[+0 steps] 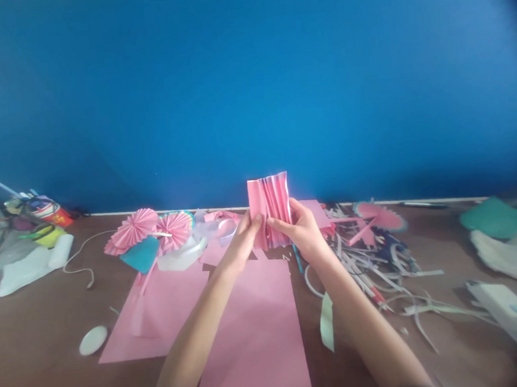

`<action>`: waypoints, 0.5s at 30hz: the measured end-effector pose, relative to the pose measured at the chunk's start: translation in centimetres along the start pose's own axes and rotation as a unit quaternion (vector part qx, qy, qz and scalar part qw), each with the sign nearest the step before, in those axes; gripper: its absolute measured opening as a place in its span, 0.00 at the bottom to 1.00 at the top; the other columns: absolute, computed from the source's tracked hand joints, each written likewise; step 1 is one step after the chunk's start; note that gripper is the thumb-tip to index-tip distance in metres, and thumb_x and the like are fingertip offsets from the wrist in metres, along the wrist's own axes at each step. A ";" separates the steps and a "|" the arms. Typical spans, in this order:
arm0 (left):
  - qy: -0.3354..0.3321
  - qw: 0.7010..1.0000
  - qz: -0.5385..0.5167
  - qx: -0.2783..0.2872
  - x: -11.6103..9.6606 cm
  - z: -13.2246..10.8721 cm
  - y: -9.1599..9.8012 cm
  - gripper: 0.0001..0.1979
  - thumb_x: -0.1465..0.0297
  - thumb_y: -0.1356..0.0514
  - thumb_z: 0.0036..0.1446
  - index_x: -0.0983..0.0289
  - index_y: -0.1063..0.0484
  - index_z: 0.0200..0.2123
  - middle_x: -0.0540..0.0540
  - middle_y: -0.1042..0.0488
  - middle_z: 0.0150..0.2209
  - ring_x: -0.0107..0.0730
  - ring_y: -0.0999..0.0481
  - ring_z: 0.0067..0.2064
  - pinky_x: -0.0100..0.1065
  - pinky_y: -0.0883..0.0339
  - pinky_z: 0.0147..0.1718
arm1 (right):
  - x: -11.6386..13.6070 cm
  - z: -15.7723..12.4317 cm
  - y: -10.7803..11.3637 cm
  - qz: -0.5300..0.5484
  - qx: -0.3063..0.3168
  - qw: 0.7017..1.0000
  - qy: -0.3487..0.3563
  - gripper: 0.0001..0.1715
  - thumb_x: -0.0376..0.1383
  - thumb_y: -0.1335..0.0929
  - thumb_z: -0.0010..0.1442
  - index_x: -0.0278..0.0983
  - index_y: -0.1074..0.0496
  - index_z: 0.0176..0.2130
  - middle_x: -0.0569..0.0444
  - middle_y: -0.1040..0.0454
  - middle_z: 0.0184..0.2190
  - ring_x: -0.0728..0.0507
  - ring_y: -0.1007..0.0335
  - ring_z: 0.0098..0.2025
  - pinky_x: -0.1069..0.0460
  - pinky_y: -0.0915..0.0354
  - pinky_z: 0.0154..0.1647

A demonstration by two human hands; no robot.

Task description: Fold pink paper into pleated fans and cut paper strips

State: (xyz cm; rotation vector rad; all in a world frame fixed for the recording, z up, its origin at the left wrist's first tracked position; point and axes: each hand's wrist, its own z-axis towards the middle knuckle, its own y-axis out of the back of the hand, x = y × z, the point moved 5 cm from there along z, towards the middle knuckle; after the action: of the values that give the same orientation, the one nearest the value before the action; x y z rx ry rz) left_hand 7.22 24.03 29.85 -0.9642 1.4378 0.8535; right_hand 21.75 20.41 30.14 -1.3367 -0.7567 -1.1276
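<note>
A strip of pink pleated paper (277,198) is held upright above the table, its folds running up and down. My left hand (245,235) grips its lower left side, where the paper lies flatter, with the thumb on the near face. My right hand (300,225) pinches the gathered pleats from the right, thumb across the front. The fingers behind the paper are hidden. Below my forearms lie large pink paper sheets (255,331). To the left are pink pleated paper fans (136,230) beside a teal paper piece (141,254).
White paper strips (367,268) lie tangled on the right, near another pink fan (381,216) and scissors (428,308). A white disc (93,340) rests at left. Behind the brown table (40,330) rises a blue wall (250,87). Pens and a red cup (58,215) stand far left.
</note>
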 end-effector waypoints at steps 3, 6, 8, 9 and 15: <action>0.004 0.997 0.069 -0.018 0.2 -0.3 0.3 0.29 0.49 0.41 0.62 0.54 0.32 0.62 0.59 0.30 0.64 0.50 0.47 0.73 0.51 0.49 0.67 | 0.2 0.0 0.0 -0.005 -0.005 1.000 0.004 0.21 0.41 0.22 0.52 0.39 0.28 0.43 0.52 0.20 0.39 0.40 0.23 0.39 0.48 0.26 0.42; 0.009 0.993 0.113 -0.024 0.4 -0.5 0.5 0.33 0.46 0.44 0.62 0.54 0.36 0.66 0.58 0.36 0.68 0.48 0.55 0.75 0.50 0.53 0.69 | 0.4 0.0 0.0 -0.016 -0.013 1.000 0.009 0.21 0.42 0.21 0.51 0.39 0.28 0.41 0.53 0.21 0.37 0.41 0.24 0.38 0.48 0.27 0.39; 0.019 0.991 0.127 -0.027 0.6 -0.6 0.5 0.35 0.45 0.45 0.62 0.54 0.39 0.67 0.56 0.40 0.70 0.46 0.58 0.75 0.49 0.56 0.70 | 0.5 0.0 0.0 -0.020 -0.011 1.000 0.010 0.21 0.42 0.21 0.51 0.39 0.27 0.41 0.53 0.21 0.37 0.41 0.24 0.37 0.49 0.28 0.39; 0.027 0.990 0.133 -0.030 0.7 -0.7 0.6 0.36 0.44 0.45 0.62 0.54 0.40 0.68 0.56 0.42 0.71 0.46 0.59 0.76 0.48 0.57 0.70 | 0.5 0.0 -0.1 -0.020 -0.009 1.000 0.011 0.21 0.42 0.21 0.51 0.38 0.27 0.42 0.53 0.21 0.37 0.41 0.25 0.37 0.49 0.28 0.39; 0.034 0.989 0.142 -0.014 0.1 -1.1 -0.4 0.35 0.45 0.48 0.63 0.55 0.41 0.68 0.55 0.45 0.72 0.46 0.59 0.76 0.46 0.59 0.71 | 0.7 -0.2 -0.5 -0.018 0.008 0.999 0.035 0.19 0.41 0.22 0.53 0.39 0.26 0.42 0.54 0.23 0.37 0.42 0.26 0.39 0.50 0.30 0.41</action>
State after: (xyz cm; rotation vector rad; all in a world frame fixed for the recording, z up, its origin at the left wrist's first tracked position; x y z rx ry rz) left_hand 7.19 22.85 29.84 -0.8271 1.6515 1.0602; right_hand 21.48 20.14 30.95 -1.2673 -0.7404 -1.1889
